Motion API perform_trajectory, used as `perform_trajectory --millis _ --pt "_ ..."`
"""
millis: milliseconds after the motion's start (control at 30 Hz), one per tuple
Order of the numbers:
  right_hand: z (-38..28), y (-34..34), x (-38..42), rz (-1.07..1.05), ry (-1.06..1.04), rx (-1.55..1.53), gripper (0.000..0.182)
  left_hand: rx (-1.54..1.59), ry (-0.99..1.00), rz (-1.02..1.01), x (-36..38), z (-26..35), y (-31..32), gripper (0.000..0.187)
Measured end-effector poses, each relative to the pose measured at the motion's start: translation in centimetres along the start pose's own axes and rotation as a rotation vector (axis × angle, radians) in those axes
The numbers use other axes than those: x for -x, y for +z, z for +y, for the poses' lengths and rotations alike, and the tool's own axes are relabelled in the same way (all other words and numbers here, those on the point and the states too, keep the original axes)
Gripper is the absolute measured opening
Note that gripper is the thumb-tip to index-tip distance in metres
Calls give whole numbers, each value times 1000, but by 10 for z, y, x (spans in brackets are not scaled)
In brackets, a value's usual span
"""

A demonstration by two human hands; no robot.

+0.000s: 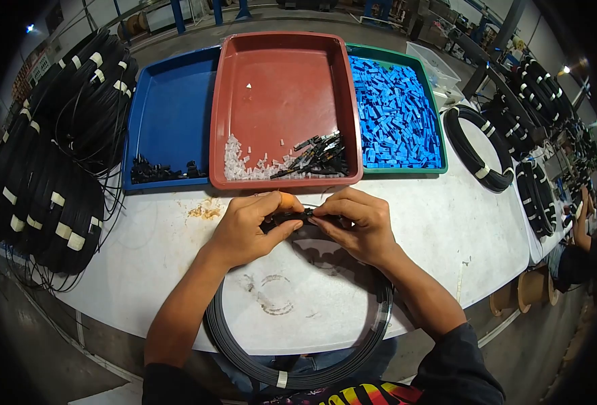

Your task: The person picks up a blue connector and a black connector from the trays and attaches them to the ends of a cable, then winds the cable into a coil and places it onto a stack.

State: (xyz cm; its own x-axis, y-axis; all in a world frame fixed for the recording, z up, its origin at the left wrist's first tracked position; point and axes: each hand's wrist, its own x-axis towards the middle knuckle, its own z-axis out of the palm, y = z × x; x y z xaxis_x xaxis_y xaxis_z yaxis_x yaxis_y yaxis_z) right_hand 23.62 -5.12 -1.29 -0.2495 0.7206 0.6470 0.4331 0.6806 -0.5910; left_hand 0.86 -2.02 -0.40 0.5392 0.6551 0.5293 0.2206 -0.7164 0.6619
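My left hand (252,226) and my right hand (359,223) meet above the table, in front of the red tray. Thumb and fingers of my left hand close on the black cable (281,218). From the other side, my right hand pinches a small black part (307,214) at the cable's end; its exact kind is too small to make out. An orange covering (288,201) is wrapped around a left finger. Below my wrists, a coil of black cable (228,331) with a white tape band hangs partly over the table's near edge.
The red tray (281,81) holds clear plastic bits and black connectors. A blue tray (170,101) with small black parts stands left; a green tray (442,152) of blue clips stands right. Cable coils (49,175) pile up at left, and another coil (497,177) lies right.
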Motion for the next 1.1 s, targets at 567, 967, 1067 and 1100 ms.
perform_trajectory --millis 567,967,1067,1100 --pt "1 -1 -2 -54 62 -80 15 -162 174 46 -1 -3 3 19" --pt "-6 -3 -2 -157 72 -71 25 -254 219 88 -2 -6 1 17" --pt "-9 -1 -4 -86 -6 22 32 -226 169 105 -2 -4 -2 16" --pt "-9 -1 -4 -86 -7 22 32 -217 148 104 -2 -3 -3 17"
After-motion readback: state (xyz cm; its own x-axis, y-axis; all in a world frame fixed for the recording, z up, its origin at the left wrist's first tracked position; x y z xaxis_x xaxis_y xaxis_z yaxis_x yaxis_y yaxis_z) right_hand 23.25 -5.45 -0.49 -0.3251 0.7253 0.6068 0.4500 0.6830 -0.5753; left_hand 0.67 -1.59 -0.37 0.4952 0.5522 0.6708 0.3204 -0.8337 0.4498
